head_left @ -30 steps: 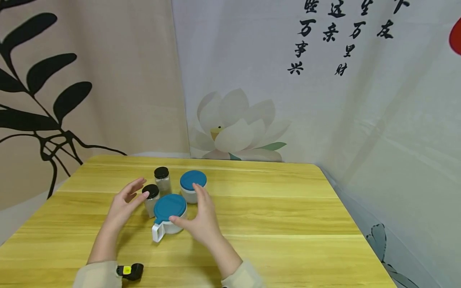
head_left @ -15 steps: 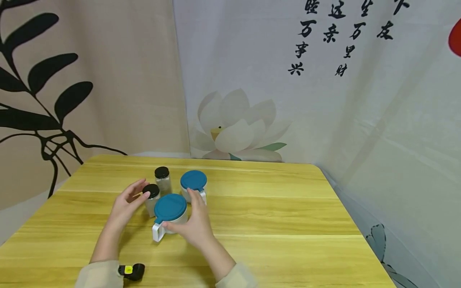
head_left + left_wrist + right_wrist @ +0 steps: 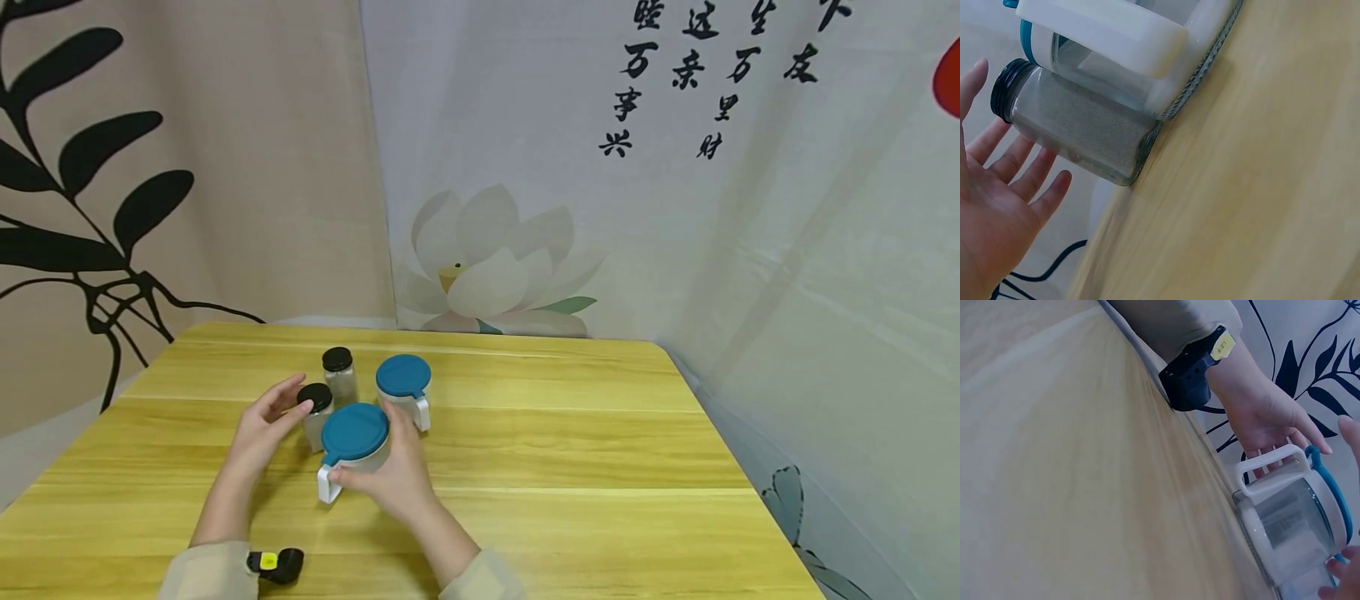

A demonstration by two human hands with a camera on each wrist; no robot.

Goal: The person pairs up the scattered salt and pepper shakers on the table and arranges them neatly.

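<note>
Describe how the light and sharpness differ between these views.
Head view: bright, with soft shadows on the yellow table; left wrist view: dimmer, the black-capped jar fairly clear, the table's grain soft; right wrist view: also dim, cooler-toned, the table blurry, the blue-lidded container crisper.

Frt jar (image 3: 318, 425) L of frt pot (image 3: 356, 433); rear jar (image 3: 341, 380) L of rear pot (image 3: 403, 379); all on tbl (image 3: 600, 458).
</note>
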